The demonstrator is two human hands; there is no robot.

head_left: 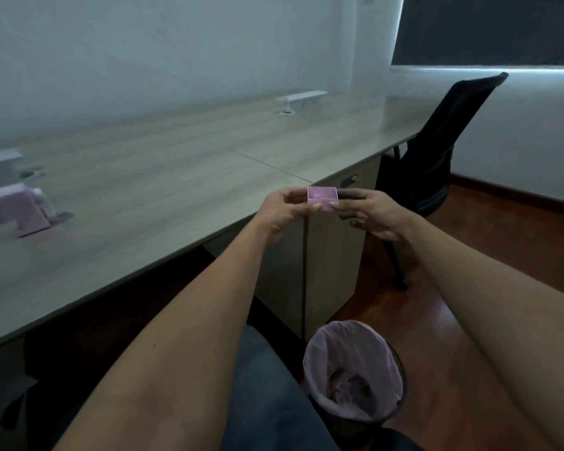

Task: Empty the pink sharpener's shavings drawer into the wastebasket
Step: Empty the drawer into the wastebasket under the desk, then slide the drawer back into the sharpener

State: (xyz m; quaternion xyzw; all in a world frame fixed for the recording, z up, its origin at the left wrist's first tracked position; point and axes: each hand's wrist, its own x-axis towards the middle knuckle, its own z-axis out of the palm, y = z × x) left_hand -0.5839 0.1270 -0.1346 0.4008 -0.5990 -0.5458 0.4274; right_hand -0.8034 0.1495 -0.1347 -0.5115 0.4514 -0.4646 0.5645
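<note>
While I gripped it from both sides: pink shavings drawer (322, 197), open side up.
Left hand (282, 211) and right hand (368, 213) pinched its ends above the wastebasket (355, 372); pink sharpener (17, 208) sat far left of the wastebasket.

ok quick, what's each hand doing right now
Left hand: closed, pinching the left side of the small pink plastic shavings drawer.
Right hand: closed, pinching the same drawer's right side.

One camera on the person's head looks forward and down, close over both arms, with the desk (144, 190) left and the floor (453, 320) right.
</note>
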